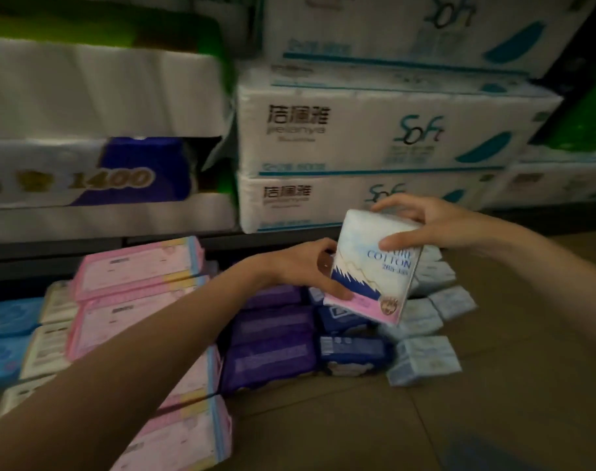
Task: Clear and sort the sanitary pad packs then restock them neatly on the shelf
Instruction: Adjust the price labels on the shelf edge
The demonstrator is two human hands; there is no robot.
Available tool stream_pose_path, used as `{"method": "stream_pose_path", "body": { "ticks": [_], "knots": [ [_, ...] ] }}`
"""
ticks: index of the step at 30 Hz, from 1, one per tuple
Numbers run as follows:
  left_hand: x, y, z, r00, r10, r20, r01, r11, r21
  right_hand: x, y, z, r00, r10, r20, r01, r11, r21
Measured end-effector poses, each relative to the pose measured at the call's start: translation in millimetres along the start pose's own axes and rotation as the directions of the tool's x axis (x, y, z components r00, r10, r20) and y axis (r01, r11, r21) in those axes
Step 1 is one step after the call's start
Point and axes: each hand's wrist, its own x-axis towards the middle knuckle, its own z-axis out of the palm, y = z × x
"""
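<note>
Both hands hold one white cotton pack [374,266] above the floor [493,402]: left hand [310,270] grips its lower edge, right hand [422,222] pinches the top. Sorted packs [272,338] lie below.

Counted in the head view: one white "Cotton" pad pack [374,270], held up off the floor by two hands, the left hand [306,266] and the right hand [422,222]. Four pink packs [136,266] visible in stacks at left. Three purple packs [272,362] beside them. At least three dark blue packs [354,351]; others partly hidden. About six pale blue-grey packs [425,362] at right. Two light blue packs [7,317] at far left. Three white "Soft" tissue bundles [374,130] stacked behind.
</note>
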Motion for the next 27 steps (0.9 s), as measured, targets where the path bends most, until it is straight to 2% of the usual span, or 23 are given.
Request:
{"method": "stream_pose_path", "body": {
  "ticks": [3, 7, 12, 15, 18, 20, 27],
  "knots": [
    [36.2, 13.6, 26.1, 0.998, 0.069, -0.003, -0.067, 0.971, 0.231, -6.5, 32.3, -17.5, 0.994, 0.081, 0.074, -0.063, 0.975, -0.215],
    [89.1, 8.4, 75.6, 0.993, 0.111, -0.043, -0.078, 0.885, 0.459, 0.1, 70.6, -34.0, 0.992, 0.121, 0.034, -0.092, 0.884, -0.458],
    [138.7, 5.6, 133.0, 0.989, 0.05, 0.136, -0.132, 0.702, 0.7, -8.3, 123.2, -58.1, 0.952, 0.307, 0.014, -0.215, 0.699, -0.682],
    [150.1, 0.1, 165.2, 0.962, -0.017, 0.272, -0.212, 0.579, 0.787, -21.2, 169.0, -59.8, 0.921, 0.39, -0.005, -0.269, 0.627, -0.731],
    [156.2, -12.4, 190.0, 0.914, -0.083, 0.396, -0.315, 0.472, 0.824, -27.4, 212.2, -49.6, 0.941, 0.338, 0.007, -0.215, 0.616, -0.758],
    [160.5, -23.1, 200.2, 0.9, -0.093, 0.425, -0.357, 0.402, 0.843, -27.0, 231.9, -45.5, 0.961, 0.273, 0.044, -0.138, 0.612, -0.779],
    [164.7, -28.2, 206.3, 0.967, -0.032, 0.251, -0.232, 0.286, 0.93, -15.4, 259.3, -44.1, 0.985, 0.169, 0.023, -0.086, 0.609, -0.789]
  ]
}}
